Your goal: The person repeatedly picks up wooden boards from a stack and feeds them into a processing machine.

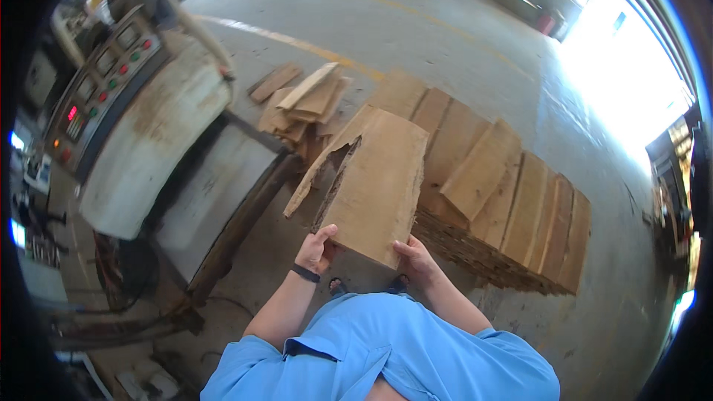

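In front, left hand (316, 252) and right hand (417, 258) pinched a board (380, 186). Seemingly stiff, fragile where split, it suited near-corner holds.

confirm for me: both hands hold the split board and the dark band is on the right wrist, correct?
Wrong wrist: the head view shows the dark band on the left. The left hand and right hand do hold the split board.

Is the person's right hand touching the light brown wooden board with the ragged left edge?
Touching. The head view shows the right hand gripping the board at its near right corner, thumb on top.
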### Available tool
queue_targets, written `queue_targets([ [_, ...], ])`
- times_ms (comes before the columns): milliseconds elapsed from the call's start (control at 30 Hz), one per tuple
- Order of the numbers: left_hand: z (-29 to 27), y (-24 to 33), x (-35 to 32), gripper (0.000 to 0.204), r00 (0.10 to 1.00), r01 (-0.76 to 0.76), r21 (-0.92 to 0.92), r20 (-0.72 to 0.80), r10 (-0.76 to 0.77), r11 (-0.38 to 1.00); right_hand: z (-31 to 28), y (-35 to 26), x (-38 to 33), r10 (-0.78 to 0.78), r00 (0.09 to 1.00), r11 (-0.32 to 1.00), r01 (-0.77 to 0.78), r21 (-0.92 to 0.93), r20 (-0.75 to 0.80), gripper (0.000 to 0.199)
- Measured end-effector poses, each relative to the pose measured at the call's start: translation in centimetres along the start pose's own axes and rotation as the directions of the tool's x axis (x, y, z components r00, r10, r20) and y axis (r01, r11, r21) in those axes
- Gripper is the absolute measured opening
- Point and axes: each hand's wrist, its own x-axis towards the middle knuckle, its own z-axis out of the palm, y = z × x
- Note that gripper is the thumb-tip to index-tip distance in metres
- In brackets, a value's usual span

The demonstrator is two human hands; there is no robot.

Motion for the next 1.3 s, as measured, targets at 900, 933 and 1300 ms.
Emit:
queue_targets([
  [900, -29.6, 0.4, -13.2, 0.048, 0.729, -0.684, -0.576, -0.567, 0.384, 0.448, 19.8, 14.0, 20.3, 0.515, 0.852, 0.566, -0.259, -0.783, 0.090, 0.055],
  [933, -30.1, 1.0, -12.1, 0.046, 0.709, -0.704, -0.569, -0.597, 0.375, 0.425, 18.1, 13.4, 21.1, 0.513, 0.854, 0.561, -0.258, -0.787, 0.087, 0.055],
  [1300, -27.7, 3.6, -9.2, 0.032, 0.756, -0.377, -0.340, -0.650, 0.075, 0.862, -8.8, 9.0, 23.6, 0.235, 0.924, -0.040, -0.302, -0.952, -0.303, 0.039],
])
